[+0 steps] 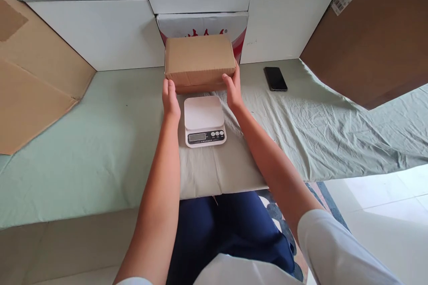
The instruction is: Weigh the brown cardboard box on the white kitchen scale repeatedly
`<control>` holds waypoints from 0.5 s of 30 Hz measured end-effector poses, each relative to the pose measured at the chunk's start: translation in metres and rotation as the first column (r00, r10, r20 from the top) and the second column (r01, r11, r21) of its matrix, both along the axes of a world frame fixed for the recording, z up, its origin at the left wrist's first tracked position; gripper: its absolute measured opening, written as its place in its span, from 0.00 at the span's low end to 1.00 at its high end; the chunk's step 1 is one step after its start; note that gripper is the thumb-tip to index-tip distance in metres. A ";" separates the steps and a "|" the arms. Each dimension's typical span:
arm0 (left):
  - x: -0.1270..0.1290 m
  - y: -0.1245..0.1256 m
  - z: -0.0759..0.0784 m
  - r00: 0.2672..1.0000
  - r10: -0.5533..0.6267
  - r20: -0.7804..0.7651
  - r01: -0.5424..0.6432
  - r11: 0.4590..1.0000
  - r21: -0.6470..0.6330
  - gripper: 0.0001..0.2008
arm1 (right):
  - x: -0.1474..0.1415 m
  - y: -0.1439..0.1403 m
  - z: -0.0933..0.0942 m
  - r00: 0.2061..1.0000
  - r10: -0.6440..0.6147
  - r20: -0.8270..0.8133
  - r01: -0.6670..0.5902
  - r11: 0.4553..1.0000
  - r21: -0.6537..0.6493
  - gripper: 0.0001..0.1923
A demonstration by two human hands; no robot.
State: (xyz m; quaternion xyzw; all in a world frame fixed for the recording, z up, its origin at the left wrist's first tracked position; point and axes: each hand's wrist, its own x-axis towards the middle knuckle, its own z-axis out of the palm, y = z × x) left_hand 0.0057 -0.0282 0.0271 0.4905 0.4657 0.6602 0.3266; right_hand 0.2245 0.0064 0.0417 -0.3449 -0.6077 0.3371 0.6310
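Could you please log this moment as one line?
left hand, right hand: holding small carton; scale; phone: on green cloth

Left hand point(171, 99) and right hand point(234, 89) hold cardboard box point(199, 57) — scale point(203, 115) nearer.

Cardboard box point(199, 55): brown, plain, rectangular, closed on visible sides. Broad face up, long side toward person, roughly level, turned very slightly. Edges mostly straight; faint horizontal line along front side, lower part in shade. Held at near corners, left hand point(170, 99) on one end, right hand point(234, 91) on other. Just beyond kitchen scale point(203, 113); whether lifted or resting, unclear.
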 end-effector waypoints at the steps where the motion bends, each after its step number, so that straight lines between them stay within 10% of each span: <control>1: 0.000 0.002 -0.006 1.000 0.009 0.006 -0.009 1.000 0.001 0.42 | 0.000 0.003 -0.005 1.000 0.003 -0.007 -0.003 1.000 -0.012 0.49; 15: -0.049 0.016 -0.029 0.994 0.084 0.064 -0.077 0.992 -0.096 0.50 | 0.024 0.038 -0.032 0.985 -0.064 -0.161 0.014 0.955 -0.296 0.53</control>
